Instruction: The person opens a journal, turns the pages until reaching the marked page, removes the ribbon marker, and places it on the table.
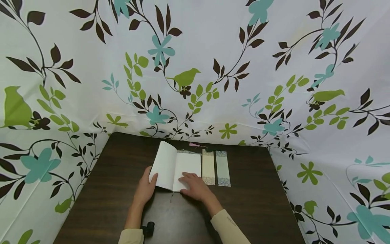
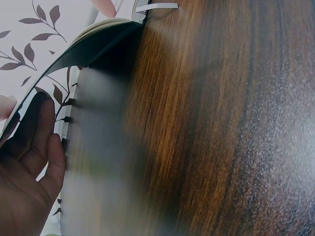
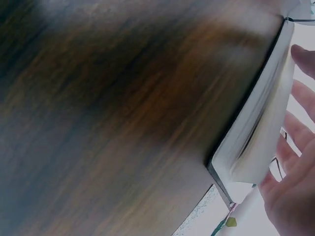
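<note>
An open notebook (image 1: 165, 164) with blank white pages lies on the dark table, its left side raised. My left hand (image 1: 145, 186) grips that side, thumb on the page and fingers behind the dark cover (image 2: 93, 46), as the left wrist view shows. My right hand (image 1: 196, 187) rests on the right page (image 1: 189, 164) with its fingers extended. In the right wrist view, the notebook's page edges (image 3: 261, 132) show beside that hand. A thin ribbon marker (image 2: 157, 6) sticks out from the bottom of the spine.
Right of the notebook lie a cream patterned bookmark (image 1: 208, 167) and a pale green one (image 1: 223, 168). A pink tassel (image 1: 195, 144) lies behind them. The dark wooden table (image 1: 256, 203) meets a leaf-and-bird patterned cloth (image 1: 195, 112) at its back and sides.
</note>
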`<state>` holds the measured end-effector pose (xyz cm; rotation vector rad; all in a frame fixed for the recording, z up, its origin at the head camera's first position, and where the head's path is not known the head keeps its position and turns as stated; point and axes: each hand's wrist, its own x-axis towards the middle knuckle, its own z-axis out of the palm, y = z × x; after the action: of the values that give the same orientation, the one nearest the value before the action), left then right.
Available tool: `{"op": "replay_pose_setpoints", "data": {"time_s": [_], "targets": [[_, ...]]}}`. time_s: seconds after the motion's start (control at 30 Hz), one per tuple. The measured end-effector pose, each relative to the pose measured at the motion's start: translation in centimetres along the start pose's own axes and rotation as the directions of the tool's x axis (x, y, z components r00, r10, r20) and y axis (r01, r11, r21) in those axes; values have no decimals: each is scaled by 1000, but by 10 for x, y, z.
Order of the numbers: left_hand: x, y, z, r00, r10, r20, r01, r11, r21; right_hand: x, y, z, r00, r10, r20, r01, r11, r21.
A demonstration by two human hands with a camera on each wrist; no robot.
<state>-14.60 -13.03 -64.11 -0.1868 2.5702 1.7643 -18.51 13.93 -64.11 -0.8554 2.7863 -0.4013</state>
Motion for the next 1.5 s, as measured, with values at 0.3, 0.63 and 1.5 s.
{"op": "replay_pose_setpoints", "data": {"time_s": [0.3, 0.63, 1.5], "targets": [[0, -2, 1, 1000, 3, -16, -3, 1000, 9, -8, -3, -11, 999, -27, -37, 23, 994, -104], [-2, -2, 1, 1000, -9, -17, 10, 1000, 25, -18, -6, -14, 990, -53, -128, 28, 982, -189], [-1, -4, 4, 997, 67, -27, -68, 998, -4, 1, -22, -9, 913, 276, -300, -178, 932, 315]]}}
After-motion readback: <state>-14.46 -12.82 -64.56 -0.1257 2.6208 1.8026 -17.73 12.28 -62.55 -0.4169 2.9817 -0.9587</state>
